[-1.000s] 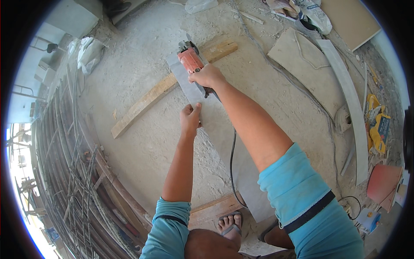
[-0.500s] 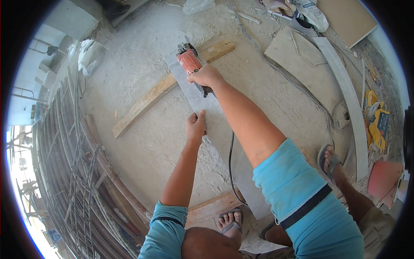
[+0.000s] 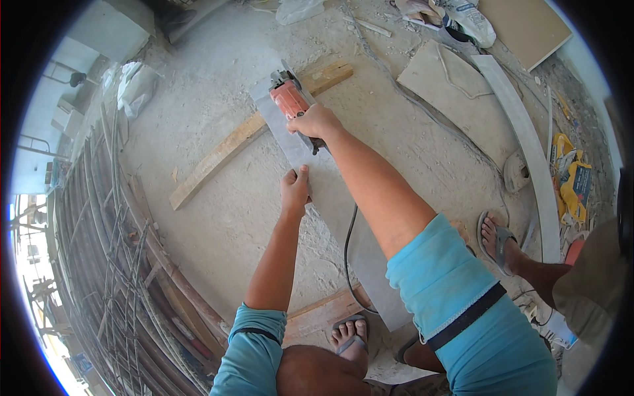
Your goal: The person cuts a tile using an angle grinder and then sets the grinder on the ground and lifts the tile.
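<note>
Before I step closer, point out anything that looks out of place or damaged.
The black cord loops past the edge of the grey board, close to a sandalled foot: possibly a snag. At the right, a yellow bag lies crumpled beside the long grey strip, looking discarded.

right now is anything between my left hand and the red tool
Nothing visible stands between the left hand and the tool; only the slab's bare face shows there. The right hand grips the tool.

Red power tool [image 3: 288, 99], long grey panel [image 3: 330, 195] beneath, lying diagonally
</note>
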A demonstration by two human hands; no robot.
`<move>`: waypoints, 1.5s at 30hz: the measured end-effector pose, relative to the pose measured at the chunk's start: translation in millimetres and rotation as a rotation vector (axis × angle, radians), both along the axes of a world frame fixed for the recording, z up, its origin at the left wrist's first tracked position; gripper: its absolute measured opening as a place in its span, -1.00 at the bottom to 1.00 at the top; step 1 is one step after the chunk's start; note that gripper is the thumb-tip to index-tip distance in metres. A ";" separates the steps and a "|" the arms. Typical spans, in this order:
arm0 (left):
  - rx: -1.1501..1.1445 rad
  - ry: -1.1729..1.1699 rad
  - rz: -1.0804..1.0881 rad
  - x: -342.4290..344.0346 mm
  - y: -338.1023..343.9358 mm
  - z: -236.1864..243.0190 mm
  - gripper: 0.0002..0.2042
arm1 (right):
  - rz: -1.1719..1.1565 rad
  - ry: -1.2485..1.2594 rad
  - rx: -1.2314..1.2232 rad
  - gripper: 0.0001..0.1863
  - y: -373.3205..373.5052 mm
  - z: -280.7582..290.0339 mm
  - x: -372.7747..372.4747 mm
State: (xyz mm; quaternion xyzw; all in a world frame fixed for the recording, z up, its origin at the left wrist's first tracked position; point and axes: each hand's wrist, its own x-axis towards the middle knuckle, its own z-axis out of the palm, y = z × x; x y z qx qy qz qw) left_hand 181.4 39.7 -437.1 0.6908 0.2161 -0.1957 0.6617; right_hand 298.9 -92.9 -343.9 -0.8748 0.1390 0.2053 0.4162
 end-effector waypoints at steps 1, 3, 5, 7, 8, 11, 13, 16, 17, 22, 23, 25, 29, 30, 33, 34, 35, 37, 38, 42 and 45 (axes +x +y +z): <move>-0.010 -0.014 0.022 -1.1 -2.8 0.7 -0.69 | 0.000 0.005 -0.008 -0.35 -1.3 0.1 -1.1; -0.022 -0.030 0.040 -0.4 -5.0 0.4 -0.69 | -0.001 0.002 -0.005 -0.35 -3.7 -1.9 -2.9; -0.030 -0.010 0.027 -0.1 -2.2 -0.1 -0.69 | 0.002 0.002 -0.001 -0.35 -3.5 -1.5 -5.4; -0.025 -0.001 0.027 0.3 4.1 -1.2 -0.69 | 0.003 0.010 0.015 -0.35 -0.4 0.6 -9.6; -0.030 0.008 0.018 0.7 2.6 -0.8 -0.68 | -0.002 0.011 0.011 -0.35 -2.5 -0.1 -10.5; -0.055 0.010 0.010 0.4 0.0 0.6 -0.68 | -0.019 0.024 0.007 -0.36 -6.5 -1.5 -13.3; -0.060 0.007 0.007 0.2 -1.9 1.6 -0.68 | -0.018 0.014 -0.005 -0.36 -7.6 -1.2 -16.6; -0.064 0.009 0.013 -0.8 1.7 4.0 -0.67 | -0.011 0.014 0.008 -0.36 -5.3 1.4 -22.2; -0.071 0.011 0.016 -1.0 1.4 4.1 -0.67 | -0.012 0.014 0.006 -0.36 -7.0 1.2 -23.0; -0.103 0.023 0.005 -0.7 2.0 2.0 -0.68 | -0.020 0.027 0.001 -0.39 -10.4 0.9 -28.4; -0.110 0.032 0.007 -1.0 2.4 1.5 -0.69 | -0.021 0.027 0.001 -0.39 -9.9 0.5 -29.8; -0.112 0.036 0.011 -2.0 2.5 0.5 -0.69 | -0.024 0.012 -0.006 -0.39 -9.1 -0.2 -32.2; -0.104 0.057 0.017 -1.2 3.8 1.5 -0.68 | -0.017 0.025 0.003 -0.40 -10.7 2.4 -36.3; -0.104 0.057 0.014 -1.8 3.1 2.3 -0.68 | -0.022 0.026 0.005 -0.40 -10.9 2.8 -37.7; -0.117 0.032 0.032 -3.3 -0.9 6.7 -0.67 | -0.042 0.026 -0.006 -0.42 -11.6 3.3 -42.5; -0.124 0.038 0.036 -3.5 -2.7 8.3 -0.67 | -0.052 0.027 -0.019 -0.43 -12.7 3.4 -44.0; -0.125 0.045 0.045 -4.5 -1.0 8.2 -0.66 | -0.053 0.027 -0.015 -0.43 -11.9 4.1 -45.8; -0.130 0.058 0.031 -2.6 6.4 8.8 -0.64 | -0.041 0.030 0.015 -0.44 -10.2 5.6 -48.5; -0.142 0.072 0.013 -1.9 7.1 9.1 -0.60 | -0.044 0.031 0.015 -0.44 -10.6 5.0 -49.5; -0.131 0.077 0.001 -1.1 4.2 10.8 -0.60 | -0.027 0.025 -0.007 -0.45 -13.2 0.8 -48.9; -0.111 0.095 -0.035 -0.2 7.0 8.8 -0.60 | -0.018 0.017 -0.009 -0.46 -13.2 1.4 -43.5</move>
